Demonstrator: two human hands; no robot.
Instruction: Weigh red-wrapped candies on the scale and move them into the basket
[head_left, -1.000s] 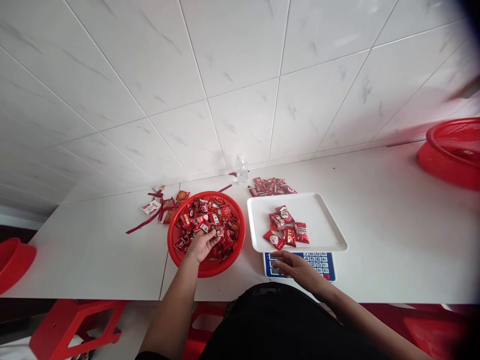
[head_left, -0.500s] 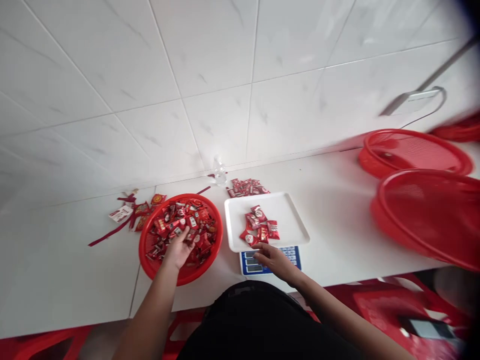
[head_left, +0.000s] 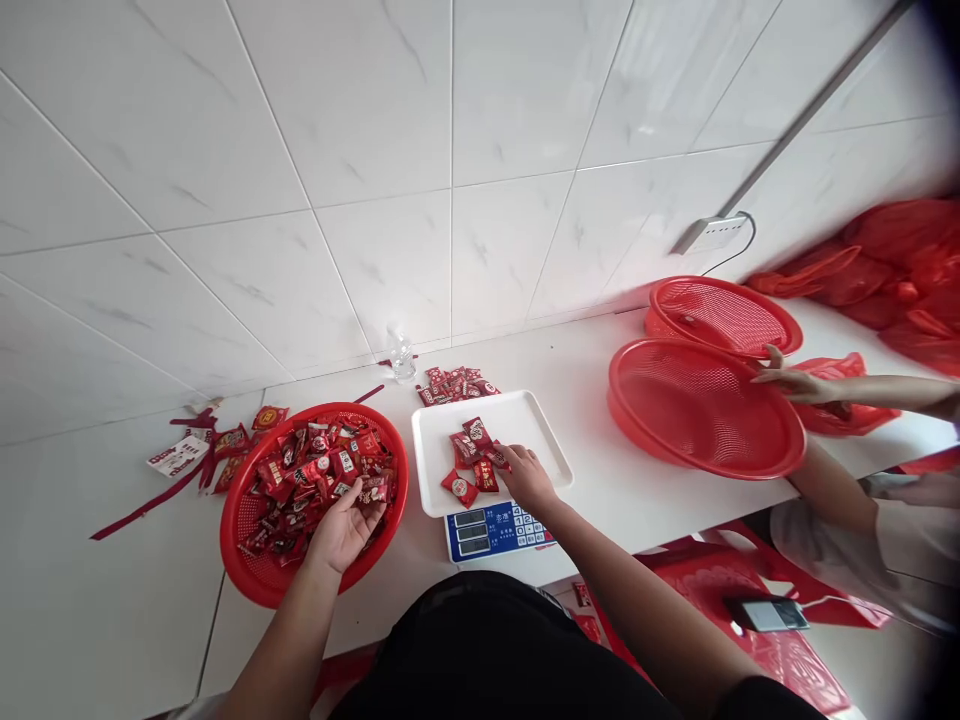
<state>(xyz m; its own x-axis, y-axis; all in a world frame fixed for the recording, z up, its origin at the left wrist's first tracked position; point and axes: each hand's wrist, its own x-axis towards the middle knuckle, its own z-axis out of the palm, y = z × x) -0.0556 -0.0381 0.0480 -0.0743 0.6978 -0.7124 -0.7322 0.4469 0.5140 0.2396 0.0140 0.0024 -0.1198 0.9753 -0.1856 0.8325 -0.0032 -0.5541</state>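
At twelve o'clock the view is filled by a white tiled wall (head_left: 390, 150), against which a white table (head_left: 585, 370) is set. At eight o'clock a round red basket (head_left: 400, 465) is heaped with red packets (head_left: 300, 480). At three o'clock the rim of a tilted basket (head_left: 697, 400) is touched by a co-worker's hand (head_left: 795, 381). At six o'clock a white tray (head_left: 517, 415) is borne on a blue-fronted scale (head_left: 487, 530). The left hand (head_left: 345, 535) is held palm up over the heaped basket, the right hand (head_left: 529, 480) over the tray. At the tray's eleven o'clock a pile of packets (head_left: 454, 385) is gathered, with a clear bottle (head_left: 403, 362) stood near it at ten. Between the left thumb and fingertips a wrapped packet (head_left: 375, 489) is pinched. On the tray a darker packet (head_left: 496, 456) is met by the right fingertips; whether it is gripped or merely touched cannot be told.
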